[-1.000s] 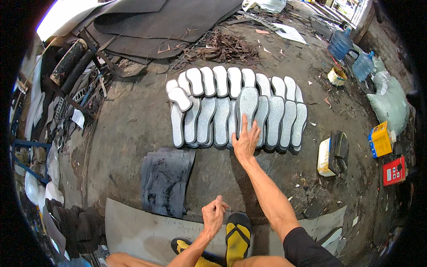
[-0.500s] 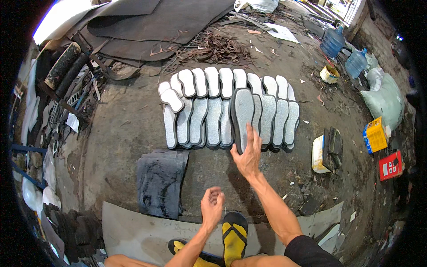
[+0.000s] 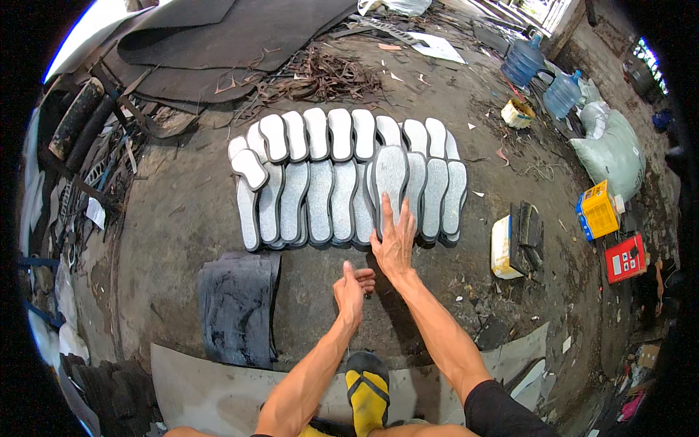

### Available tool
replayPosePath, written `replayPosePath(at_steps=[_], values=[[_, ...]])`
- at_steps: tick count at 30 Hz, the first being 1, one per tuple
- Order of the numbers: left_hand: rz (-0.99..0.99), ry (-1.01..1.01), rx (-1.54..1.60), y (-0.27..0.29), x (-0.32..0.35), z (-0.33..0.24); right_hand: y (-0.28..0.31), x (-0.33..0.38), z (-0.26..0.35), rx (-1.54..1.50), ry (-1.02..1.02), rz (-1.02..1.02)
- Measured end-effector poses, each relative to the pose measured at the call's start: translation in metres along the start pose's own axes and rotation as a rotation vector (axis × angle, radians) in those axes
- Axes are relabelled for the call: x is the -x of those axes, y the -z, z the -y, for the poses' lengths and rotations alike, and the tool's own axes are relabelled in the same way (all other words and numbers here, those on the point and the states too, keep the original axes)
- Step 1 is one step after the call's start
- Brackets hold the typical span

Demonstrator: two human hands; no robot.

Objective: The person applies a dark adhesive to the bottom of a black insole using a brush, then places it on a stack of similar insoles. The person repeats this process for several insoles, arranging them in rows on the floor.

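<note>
My right hand [image 3: 395, 247] grips the heel end of a grey-topped shoe sole [image 3: 391, 171], thumb along its left edge and fingers over its top. This sole lies over the right part of a row of stacked grey soles [image 3: 320, 200] with black edges. Behind them runs a row of white-topped soles [image 3: 316, 131], and one white sole [image 3: 250, 169] rests askew at the left end. My left hand [image 3: 352, 289] hovers empty just in front of the grey row, thumb raised and fingers loosely bent.
Dark flat sheets [image 3: 239, 309] lie stacked at front left. To the right stand a small white-and-black block [image 3: 507, 247], a yellow box [image 3: 599, 210] and a red box [image 3: 625, 258]. Rubber scraps [image 3: 331, 76] and large black sheets [image 3: 233, 36] cover the back. Blue water jugs [image 3: 522, 62] stand at far right.
The held sole has come down closer onto the grey row. My left hand has moved forward toward the soles, and its curled fingers have loosened. The whole view has shifted slightly.
</note>
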State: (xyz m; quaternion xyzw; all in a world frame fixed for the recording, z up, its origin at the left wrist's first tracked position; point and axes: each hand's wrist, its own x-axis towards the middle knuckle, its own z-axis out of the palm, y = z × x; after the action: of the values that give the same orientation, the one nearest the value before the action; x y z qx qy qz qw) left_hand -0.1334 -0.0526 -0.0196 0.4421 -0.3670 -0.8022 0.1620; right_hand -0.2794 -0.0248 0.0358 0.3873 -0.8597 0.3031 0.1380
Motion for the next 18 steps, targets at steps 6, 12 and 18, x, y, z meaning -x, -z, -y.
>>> replayPosePath(at_steps=[6, 12, 18], values=[[-0.032, 0.024, 0.063, 0.021, 0.043, 0.012, -0.009, 0.013, -0.011, -0.035, 0.000, 0.070], [-0.099, 0.113, 0.117, 0.036, 0.104, 0.033, 0.001, -0.005, -0.005, -0.070, -0.145, 0.108], [-0.041, 0.137, 0.093, 0.043, 0.153, 0.052, 0.060, -0.021, 0.021, -0.169, -0.183, 0.170]])
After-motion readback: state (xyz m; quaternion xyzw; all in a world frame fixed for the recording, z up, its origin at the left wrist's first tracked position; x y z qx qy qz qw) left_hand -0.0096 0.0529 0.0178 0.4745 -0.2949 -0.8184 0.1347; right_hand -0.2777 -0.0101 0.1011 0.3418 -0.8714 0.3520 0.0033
